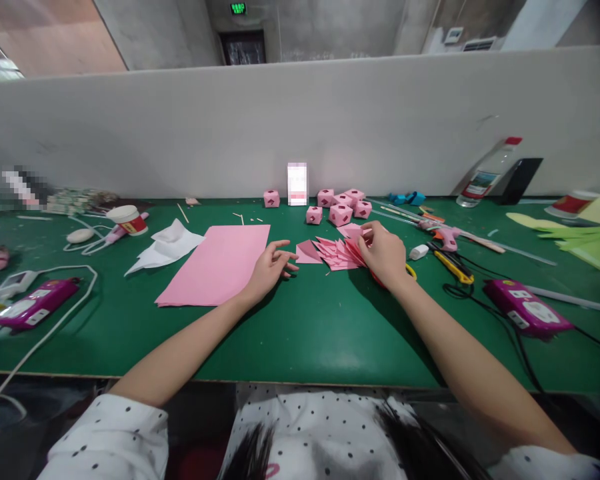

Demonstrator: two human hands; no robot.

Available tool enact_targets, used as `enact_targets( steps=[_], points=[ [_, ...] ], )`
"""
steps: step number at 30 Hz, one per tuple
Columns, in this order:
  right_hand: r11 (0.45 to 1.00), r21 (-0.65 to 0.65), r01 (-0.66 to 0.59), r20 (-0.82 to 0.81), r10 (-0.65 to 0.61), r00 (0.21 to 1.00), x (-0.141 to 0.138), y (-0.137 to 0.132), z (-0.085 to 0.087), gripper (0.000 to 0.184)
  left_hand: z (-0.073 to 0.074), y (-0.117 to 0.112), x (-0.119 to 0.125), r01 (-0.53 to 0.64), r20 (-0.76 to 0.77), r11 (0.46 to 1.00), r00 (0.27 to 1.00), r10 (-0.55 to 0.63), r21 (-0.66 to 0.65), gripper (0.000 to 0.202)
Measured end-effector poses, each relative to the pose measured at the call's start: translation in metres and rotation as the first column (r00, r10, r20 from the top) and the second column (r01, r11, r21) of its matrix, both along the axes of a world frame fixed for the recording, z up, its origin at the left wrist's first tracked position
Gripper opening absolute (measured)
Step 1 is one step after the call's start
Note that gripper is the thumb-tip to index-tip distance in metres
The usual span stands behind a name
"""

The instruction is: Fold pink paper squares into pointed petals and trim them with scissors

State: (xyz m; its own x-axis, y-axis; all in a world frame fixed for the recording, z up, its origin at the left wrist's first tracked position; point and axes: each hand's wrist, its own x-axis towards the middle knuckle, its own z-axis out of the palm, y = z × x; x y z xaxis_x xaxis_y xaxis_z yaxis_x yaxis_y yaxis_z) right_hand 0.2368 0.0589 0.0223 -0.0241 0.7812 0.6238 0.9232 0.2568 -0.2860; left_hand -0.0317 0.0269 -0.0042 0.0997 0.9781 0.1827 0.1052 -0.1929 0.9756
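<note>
My left hand (271,267) is open, palm toward the middle, fingers apart, at the right edge of a stack of pink paper sheets (215,263). To its right lies a heap of folded pink paper pieces (337,253), with a flat darker pink piece (309,252) at its left end. My right hand (384,252) is over the right end of the heap, its fingers pinched on a pink paper piece (350,231); the fingertips are partly hidden. A yellow loop handle (411,271) shows from under that hand. Behind the heap sit several pink folded paper cubes (340,214).
A lit phone (297,185) leans on the grey partition (180,133). On the right are a white eraser (419,252), a yellow cutter (453,265), a pink glue gun (446,237), and a bottle (487,175). Crumpled tissue (167,245) and a paper cup (127,220) stand left.
</note>
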Motion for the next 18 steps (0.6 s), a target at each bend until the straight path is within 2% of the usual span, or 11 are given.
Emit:
enact_targets(
  steps=[4, 6, 8, 11, 13, 16, 18],
  points=[
    [0.999, -0.040, 0.032, 0.087, -0.028, 0.996, 0.003, 0.006, -0.009, 0.024, 0.000, -0.001, 0.000, 0.013, -0.010, 1.000, 1.000, -0.013, 0.006, 0.037],
    [0.999, -0.044, 0.013, 0.096, -0.009, 0.995, 0.004, 0.009, -0.012, 0.024, -0.001, 0.000, 0.000, 0.012, -0.012, 1.000, 1.000, -0.012, 0.007, 0.037],
    [0.999, 0.004, -0.041, 0.087, 0.041, 0.995, 0.004, 0.011, -0.013, 0.028, -0.001, 0.000, -0.001, 0.008, -0.013, 1.000, 1.000, -0.008, 0.007, 0.038],
    [0.980, 0.101, -0.171, 0.057, 0.166, 0.984, -0.001, 0.010, -0.014, 0.030, -0.001, 0.001, 0.000, 0.004, -0.014, 1.000, 1.000, -0.004, 0.007, 0.037],
    [0.949, 0.106, -0.296, 0.039, 0.294, 0.955, -0.009, 0.008, -0.017, 0.026, -0.002, 0.001, 0.000, 0.004, -0.016, 1.000, 1.000, -0.004, 0.007, 0.037],
    [0.876, 0.024, -0.481, 0.058, 0.479, 0.876, -0.027, 0.001, -0.027, 0.023, -0.003, 0.001, 0.000, 0.016, -0.027, 1.000, 1.000, -0.015, 0.015, 0.036],
    [0.844, -0.056, -0.534, 0.091, 0.537, 0.839, -0.040, -0.005, -0.035, 0.025, -0.005, 0.001, -0.001, 0.025, -0.039, 0.999, 0.999, -0.024, 0.027, 0.035]
  ],
)
